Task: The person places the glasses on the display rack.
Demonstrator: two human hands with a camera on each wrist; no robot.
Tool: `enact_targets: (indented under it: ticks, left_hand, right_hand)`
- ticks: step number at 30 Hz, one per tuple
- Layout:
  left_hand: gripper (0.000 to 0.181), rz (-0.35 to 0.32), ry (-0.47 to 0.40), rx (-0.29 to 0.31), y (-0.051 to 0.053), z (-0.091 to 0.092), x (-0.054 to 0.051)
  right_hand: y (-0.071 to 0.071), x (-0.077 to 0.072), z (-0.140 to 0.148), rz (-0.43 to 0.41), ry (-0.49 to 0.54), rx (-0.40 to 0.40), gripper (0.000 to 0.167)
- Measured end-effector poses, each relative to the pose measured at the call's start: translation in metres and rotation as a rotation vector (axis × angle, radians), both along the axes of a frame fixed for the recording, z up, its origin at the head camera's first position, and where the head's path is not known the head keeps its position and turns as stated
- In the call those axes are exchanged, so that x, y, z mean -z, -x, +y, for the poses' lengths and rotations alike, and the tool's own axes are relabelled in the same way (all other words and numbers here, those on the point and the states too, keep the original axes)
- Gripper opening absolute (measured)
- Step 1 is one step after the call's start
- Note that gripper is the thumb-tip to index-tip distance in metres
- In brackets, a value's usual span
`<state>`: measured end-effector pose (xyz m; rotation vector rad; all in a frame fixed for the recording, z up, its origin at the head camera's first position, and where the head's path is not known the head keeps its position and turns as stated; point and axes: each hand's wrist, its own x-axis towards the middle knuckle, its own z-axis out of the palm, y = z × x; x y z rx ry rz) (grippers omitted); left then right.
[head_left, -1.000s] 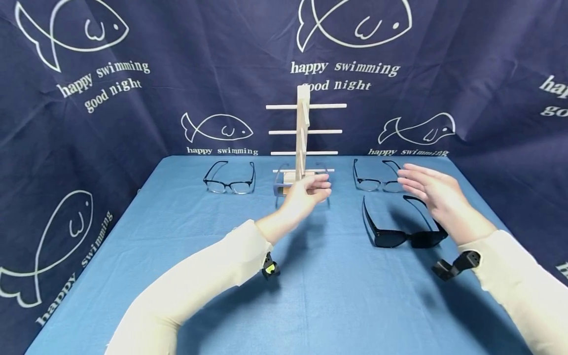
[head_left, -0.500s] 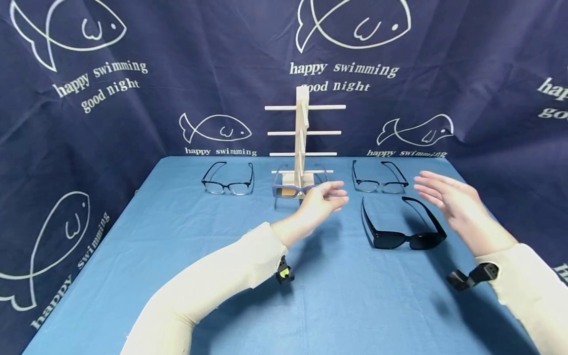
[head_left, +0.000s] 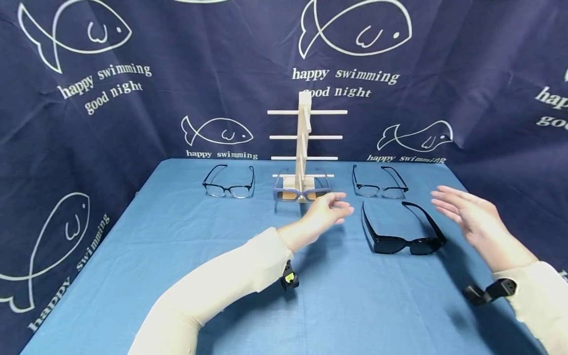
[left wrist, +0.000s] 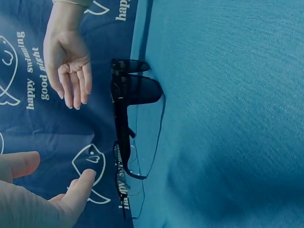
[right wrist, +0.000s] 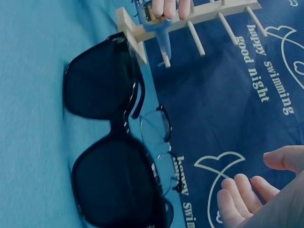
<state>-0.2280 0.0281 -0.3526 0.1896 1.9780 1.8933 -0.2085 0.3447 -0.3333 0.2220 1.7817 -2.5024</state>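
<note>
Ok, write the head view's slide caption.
Left hand and right hand, both empty, flank black sunglasses; wooden rack farther back.

And the left hand (head_left: 320, 214) hovers, fingers slack and gently bent, tips aimed across to the right; behind it, the left wrist (head_left: 287, 240) runs back into a cream-sleeved left forearm (head_left: 235, 268) slanting down and outward. Well apart, almost level: the right hand (head_left: 468, 214), fingers relaxed, palm facing its partner, right forearm (head_left: 539, 298) trailing down behind!
</note>
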Motion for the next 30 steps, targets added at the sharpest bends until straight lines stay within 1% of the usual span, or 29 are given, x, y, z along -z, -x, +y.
enact_targets:
  ticks: [3,10,15,18,20,23,27,30]
  left_hand:
    - [0.053,-0.008,0.008,-0.002,-0.001,0.001,0.002]
    - [0.055,0.002,0.013,-0.008,-0.006,0.004,0.007]
    - [0.054,-0.014,0.018,-0.007,-0.009,0.007,0.01]
    - [0.052,-0.044,0.014,0.003,-0.01,0.011,0.011]
    - [0.051,-0.078,0.01,0.005,-0.011,0.014,0.013]
    - [0.052,-0.119,0.018,0.006,-0.011,0.018,0.016]
    - [0.057,-0.147,0.045,0.017,-0.012,0.021,0.023]
    - [0.059,-0.16,0.054,0.028,-0.01,0.022,0.027]
  right_hand:
    - [-0.002,0.003,0.006,-0.014,-0.018,0.004,0.026]
    - [-0.005,0.012,0.014,-0.051,-0.027,-0.009,0.027]
    - [-0.006,0.018,0.016,-0.061,-0.047,-0.003,0.027]
    - [-0.007,0.023,0.018,-0.052,-0.064,-0.011,0.028]
    - [-0.009,0.026,0.02,-0.053,-0.076,-0.025,0.03]
    - [-0.01,0.032,0.021,-0.081,-0.082,-0.052,0.032]
    - [-0.012,0.039,0.021,-0.107,-0.085,-0.079,0.034]
    - [-0.013,0.043,0.02,-0.101,-0.094,-0.078,0.035]
